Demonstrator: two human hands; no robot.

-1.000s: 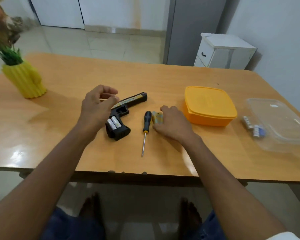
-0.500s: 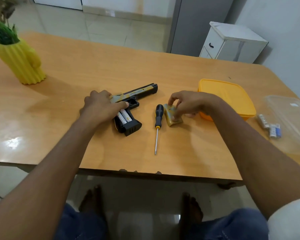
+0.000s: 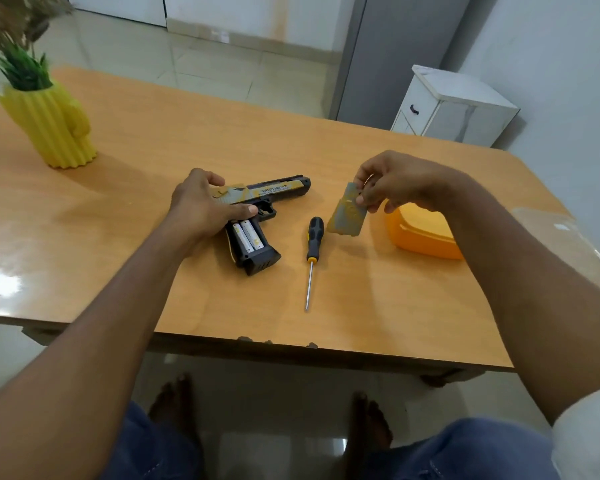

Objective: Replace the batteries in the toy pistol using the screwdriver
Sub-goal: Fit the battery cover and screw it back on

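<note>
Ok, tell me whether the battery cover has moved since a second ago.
Yes. The battery cover lay on the table right of the screwdriver handle; now the right hand holds it lifted above that spot.

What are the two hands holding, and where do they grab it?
The right hand pinches the battery cover by its top edge, lifted off the table. The left hand grips the toy pistol around its rear, just above the open grip.
</note>
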